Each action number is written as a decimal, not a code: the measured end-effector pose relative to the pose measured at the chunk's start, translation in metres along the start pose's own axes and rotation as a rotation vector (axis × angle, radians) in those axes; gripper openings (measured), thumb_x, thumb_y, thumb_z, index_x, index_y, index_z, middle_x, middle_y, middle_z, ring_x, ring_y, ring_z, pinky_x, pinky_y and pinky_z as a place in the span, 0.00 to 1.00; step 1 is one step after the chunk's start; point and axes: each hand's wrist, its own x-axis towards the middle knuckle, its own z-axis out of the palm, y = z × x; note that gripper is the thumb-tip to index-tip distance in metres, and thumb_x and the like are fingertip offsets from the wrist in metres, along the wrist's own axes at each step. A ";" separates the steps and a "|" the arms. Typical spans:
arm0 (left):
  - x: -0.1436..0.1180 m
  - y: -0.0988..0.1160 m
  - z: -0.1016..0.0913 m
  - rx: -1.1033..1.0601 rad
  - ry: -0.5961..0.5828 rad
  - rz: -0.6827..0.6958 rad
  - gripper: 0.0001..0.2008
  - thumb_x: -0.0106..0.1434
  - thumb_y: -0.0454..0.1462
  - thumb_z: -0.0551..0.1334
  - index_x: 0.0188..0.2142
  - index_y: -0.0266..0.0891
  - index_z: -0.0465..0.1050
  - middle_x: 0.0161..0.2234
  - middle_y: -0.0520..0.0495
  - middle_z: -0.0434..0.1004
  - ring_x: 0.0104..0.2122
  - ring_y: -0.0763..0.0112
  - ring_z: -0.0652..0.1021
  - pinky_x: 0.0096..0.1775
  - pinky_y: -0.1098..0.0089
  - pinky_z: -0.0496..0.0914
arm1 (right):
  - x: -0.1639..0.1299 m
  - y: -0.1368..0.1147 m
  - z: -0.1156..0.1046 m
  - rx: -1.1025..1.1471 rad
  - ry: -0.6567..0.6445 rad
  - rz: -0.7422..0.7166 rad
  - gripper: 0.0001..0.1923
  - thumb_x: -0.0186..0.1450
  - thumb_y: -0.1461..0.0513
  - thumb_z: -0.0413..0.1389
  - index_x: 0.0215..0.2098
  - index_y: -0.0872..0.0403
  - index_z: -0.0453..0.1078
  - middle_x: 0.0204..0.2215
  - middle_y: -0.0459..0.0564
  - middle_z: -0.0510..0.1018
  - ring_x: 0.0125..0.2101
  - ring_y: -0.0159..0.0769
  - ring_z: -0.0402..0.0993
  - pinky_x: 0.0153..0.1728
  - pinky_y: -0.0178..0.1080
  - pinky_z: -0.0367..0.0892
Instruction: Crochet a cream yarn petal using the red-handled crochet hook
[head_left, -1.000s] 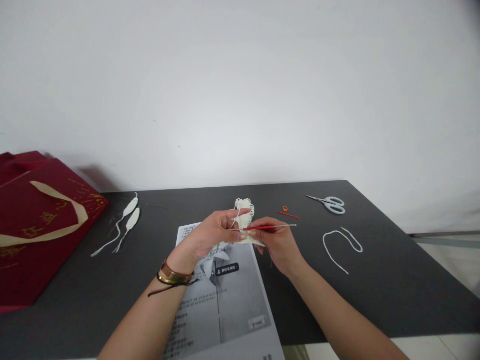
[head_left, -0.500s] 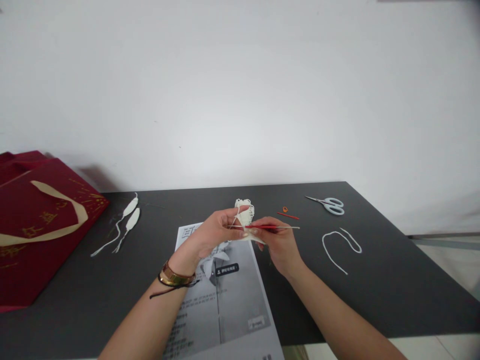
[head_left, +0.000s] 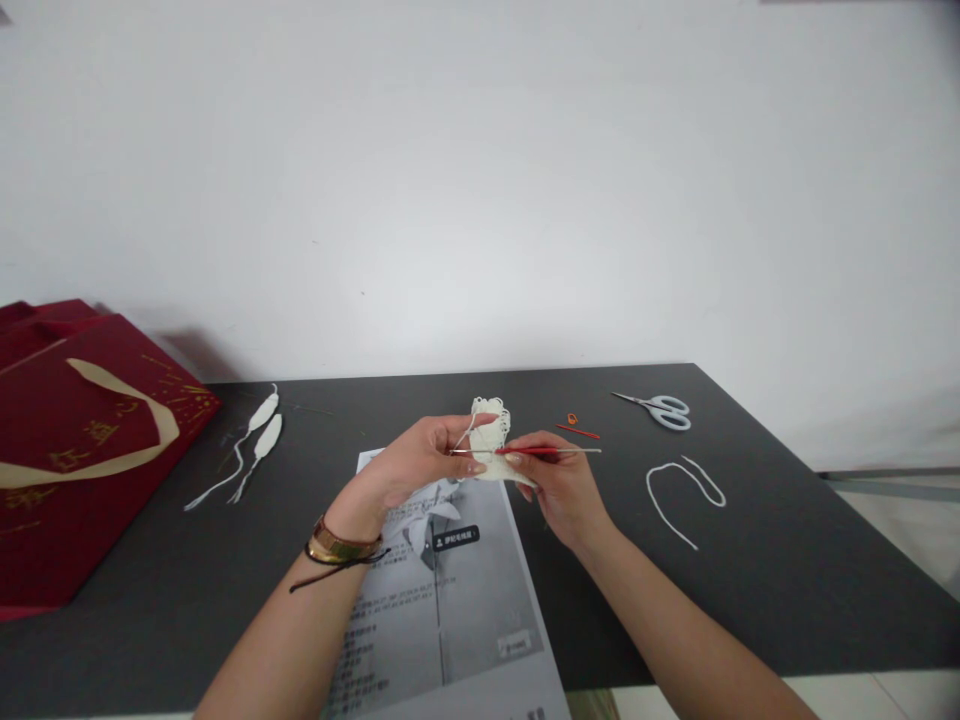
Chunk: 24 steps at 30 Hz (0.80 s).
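My right hand [head_left: 559, 485] is closed around the red grip of a crochet hook [head_left: 536, 451]. The hook's thin shaft points left, across a cream crocheted piece [head_left: 489, 437] with a loopy upper edge. My left hand [head_left: 427, 455] pinches the left side of that piece, and a strand of yarn runs up by its fingers. Part of the crochet is hidden behind the fingers. Whether the hook's tip sits in a stitch I cannot tell. Both hands are above the top of a printed sheet [head_left: 480, 610].
A dark red gift bag [head_left: 112, 400] stands at the left, beside two white leaf-shaped crocheted pieces [head_left: 266, 437] with yarn tails. To the right lie an orange stitch marker [head_left: 572, 419], a red needle [head_left: 578, 432], grey-handled scissors [head_left: 667, 411] and a loose white yarn [head_left: 656, 505].
My hands have drawn slightly apart, so more of the cream crochet shows between them. The hook has shifted a little to the right; the things on the table have stayed put.
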 end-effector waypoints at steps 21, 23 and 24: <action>-0.001 -0.002 -0.005 0.025 -0.041 -0.015 0.36 0.52 0.31 0.68 0.60 0.43 0.60 0.31 0.52 0.73 0.28 0.76 0.71 0.31 0.73 0.63 | 0.001 -0.001 0.001 0.050 0.035 0.000 0.07 0.47 0.64 0.69 0.24 0.53 0.76 0.21 0.45 0.79 0.15 0.25 0.64 0.13 0.29 0.56; -0.001 -0.002 -0.003 0.019 -0.053 -0.021 0.37 0.52 0.31 0.68 0.61 0.44 0.59 0.32 0.51 0.74 0.29 0.75 0.72 0.32 0.73 0.64 | 0.000 -0.001 0.002 0.054 0.043 -0.009 0.07 0.47 0.64 0.69 0.24 0.53 0.76 0.20 0.45 0.79 0.15 0.26 0.65 0.14 0.29 0.57; -0.002 -0.002 -0.002 0.013 -0.056 -0.021 0.38 0.52 0.31 0.68 0.61 0.45 0.58 0.34 0.50 0.74 0.30 0.75 0.73 0.33 0.72 0.65 | 0.000 -0.001 0.002 0.053 0.047 -0.013 0.07 0.47 0.64 0.69 0.24 0.53 0.76 0.20 0.44 0.78 0.16 0.26 0.65 0.14 0.29 0.57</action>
